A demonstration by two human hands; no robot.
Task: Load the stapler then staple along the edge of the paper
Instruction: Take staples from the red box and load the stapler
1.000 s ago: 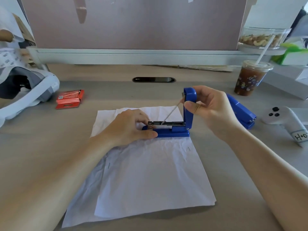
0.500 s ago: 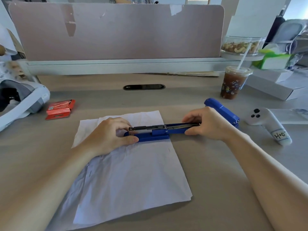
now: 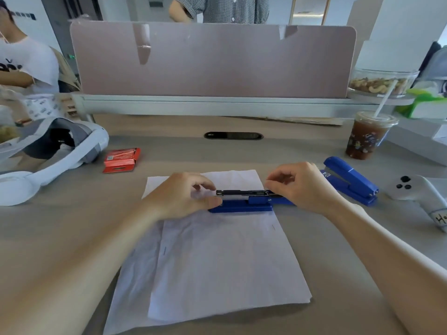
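A blue stapler [image 3: 242,205] lies opened out flat across the top of the white paper [image 3: 217,257], its metal staple channel [image 3: 242,192] facing up. My left hand [image 3: 183,197] grips the stapler's front end, thumb against the blue base and fingers curled over the channel's tip. My right hand [image 3: 302,187] covers the rear part, where its fingertips pinch at the back end of the channel. The folded-back lid is mostly hidden under that hand. A red staple box [image 3: 122,159] lies on the desk to the left of the paper. Two staples show in the paper's edges.
A second blue stapler [image 3: 350,181] lies shut just right of my right hand. A white controller [image 3: 420,197] and an iced drink with a straw [image 3: 367,137] stand further right. A white headset [image 3: 48,155] lies at left. A pink divider [image 3: 217,61] closes the back, with people beyond.
The stapler's lid stood upright, then swung down flat to the right. My right hand has shifted left onto the rear of the staple channel. My left hand stays at the front.
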